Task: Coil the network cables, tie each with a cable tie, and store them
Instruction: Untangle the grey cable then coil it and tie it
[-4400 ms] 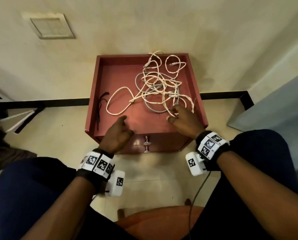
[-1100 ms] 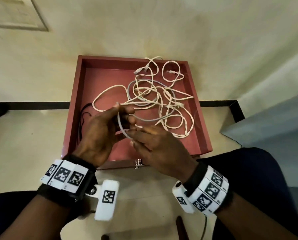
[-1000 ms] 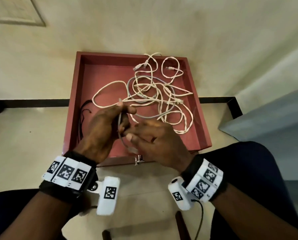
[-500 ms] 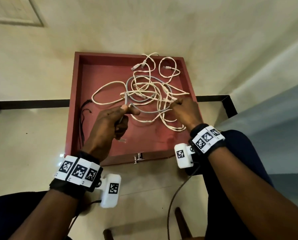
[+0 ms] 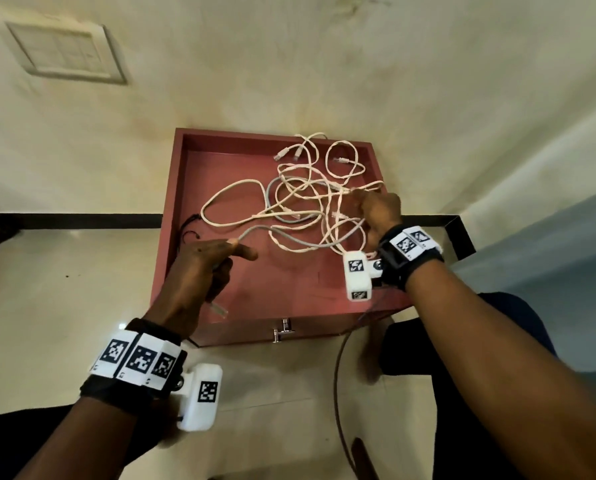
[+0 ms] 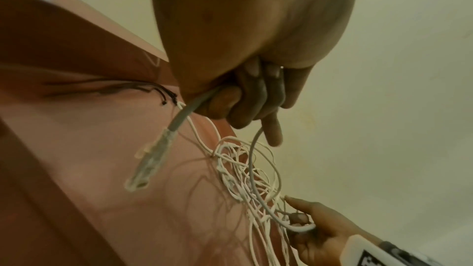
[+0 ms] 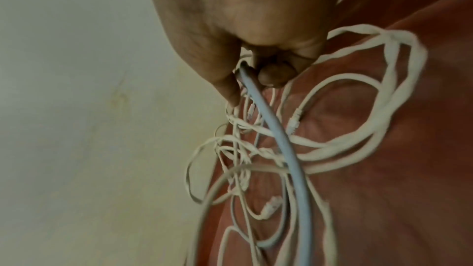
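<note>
A tangle of white network cables lies in the red tray top of a small cabinet, with a grey cable threaded through it. My left hand grips the grey cable near its end. Its clear plug hangs below the fist. My right hand is in the right side of the tangle and pinches the grey cable between thumb and fingers. Black cable ties lie along the tray's left wall.
The cabinet stands against a cream wall, with a metal drawer handle on its front. A wall plate is at the upper left and a blue-grey surface at the right. My knees flank the cabinet.
My right hand left the left hand and went right, up into the tangle, where it took the grey cable. The left hand drew the grey cable's end leftward, so it now runs between both hands.
</note>
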